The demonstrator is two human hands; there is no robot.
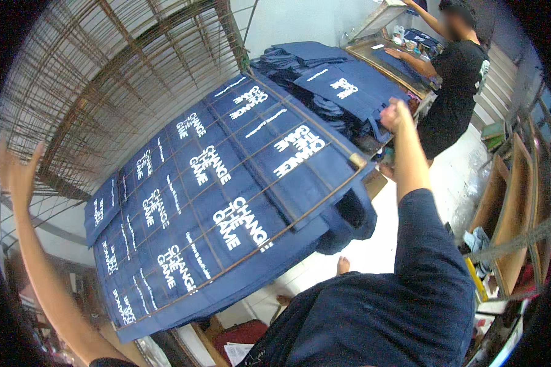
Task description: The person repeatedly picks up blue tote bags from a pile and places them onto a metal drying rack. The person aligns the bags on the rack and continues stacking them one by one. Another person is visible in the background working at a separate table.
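Several navy fabric bags (183, 211) with white lettering lie in rows beneath a thin wire rack (275, 235), which slopes before me. My left hand (17, 174) is raised at the far left beside the stacked wire racks (122, 55); its fingers are apart and slightly blurred, with nothing seen in them. My right hand (397, 115) is out ahead on the right with curled fingers, at the edge of another printed navy bag (343, 88). Whether it grips that bag's edge is hidden. That bag rests on a heap of navy bags (300, 55).
A co-worker in a black shirt (462, 73) stands at the far right, one hand on a work table (373, 52) and the other on a raised frame (382, 18). Wooden boards (511, 208) lean at the right. White floor (373, 226) shows between me and the rack.
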